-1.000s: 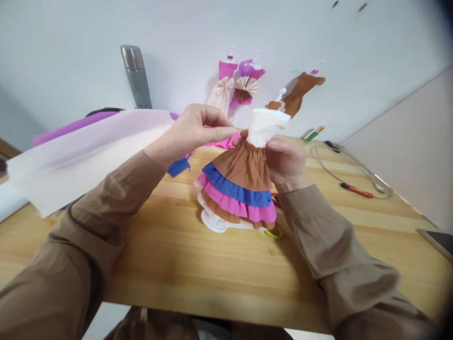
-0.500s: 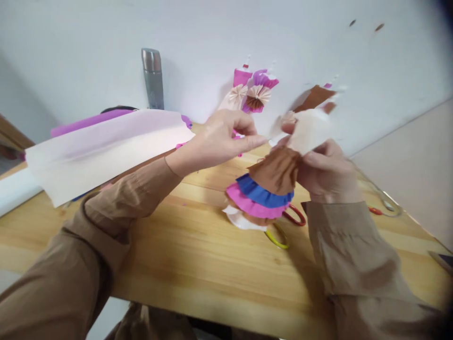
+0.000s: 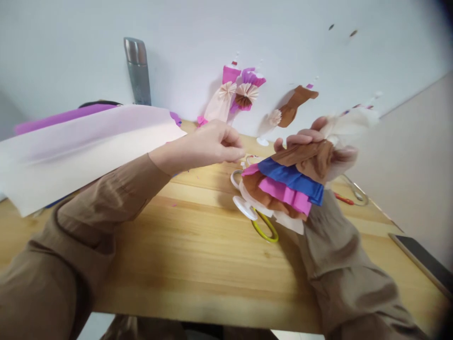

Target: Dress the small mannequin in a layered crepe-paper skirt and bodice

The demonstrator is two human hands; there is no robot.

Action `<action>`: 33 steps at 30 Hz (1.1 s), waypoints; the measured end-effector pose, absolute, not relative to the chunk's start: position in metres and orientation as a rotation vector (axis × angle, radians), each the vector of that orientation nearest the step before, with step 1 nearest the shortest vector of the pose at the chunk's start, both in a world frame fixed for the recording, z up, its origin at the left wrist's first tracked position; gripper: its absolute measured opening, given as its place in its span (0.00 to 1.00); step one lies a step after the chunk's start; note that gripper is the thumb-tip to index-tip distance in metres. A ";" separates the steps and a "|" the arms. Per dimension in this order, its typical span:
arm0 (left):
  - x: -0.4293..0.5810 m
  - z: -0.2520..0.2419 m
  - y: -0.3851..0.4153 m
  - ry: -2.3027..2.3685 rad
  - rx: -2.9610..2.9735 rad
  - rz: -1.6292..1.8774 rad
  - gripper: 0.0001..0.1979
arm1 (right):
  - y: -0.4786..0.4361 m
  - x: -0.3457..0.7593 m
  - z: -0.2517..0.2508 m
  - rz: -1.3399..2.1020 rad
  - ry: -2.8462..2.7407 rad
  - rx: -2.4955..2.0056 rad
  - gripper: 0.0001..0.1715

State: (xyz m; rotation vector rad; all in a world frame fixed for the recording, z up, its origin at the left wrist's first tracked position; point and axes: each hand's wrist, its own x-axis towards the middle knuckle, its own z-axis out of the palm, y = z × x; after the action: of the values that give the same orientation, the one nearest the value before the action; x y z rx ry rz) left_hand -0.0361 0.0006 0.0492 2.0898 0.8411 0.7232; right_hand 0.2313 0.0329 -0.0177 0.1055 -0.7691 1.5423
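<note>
My right hand (image 3: 339, 153) is wrapped round the upper part of a miniature dress-form mannequin in a crepe-paper dress (image 3: 293, 186). The dress has a pale top, a brown waist and ruffled tiers in blue, pink, brown and cream. It is tilted, its hem toward the lower left, and a white round base (image 3: 244, 208) shows below the hem. My left hand (image 3: 215, 144) hovers left of the dress, apart from it, thumb and fingers pinched together. Whatever is between those fingertips, if anything, is hidden. Under the dress, scissors with a yellow handle loop (image 3: 265, 229) lie on the table.
Other small paper-dressed mannequins (image 3: 219, 101) stand by the wall, one in brown (image 3: 295, 106). Large cream paper sheets (image 3: 88, 151) lie at left, before a grey bottle (image 3: 138, 71). A phone (image 3: 421, 257) and a red-and-grey cord (image 3: 345, 199) lie right on the wooden table (image 3: 198, 264).
My right hand has turned and tilted the mannequin, swinging its top to the right. My left hand has drawn away from the dress. The view has shifted, bringing the phone further in.
</note>
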 end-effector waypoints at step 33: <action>-0.002 0.042 -0.032 0.871 1.302 0.933 0.14 | 0.002 0.204 0.046 0.820 -0.595 -0.164 0.16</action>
State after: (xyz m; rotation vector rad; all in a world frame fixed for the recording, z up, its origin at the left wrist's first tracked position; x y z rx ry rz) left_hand -0.0019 -0.0318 0.0415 1.3017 0.8714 0.9327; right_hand 0.2041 0.0023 0.0463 -0.1640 -0.5948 0.8197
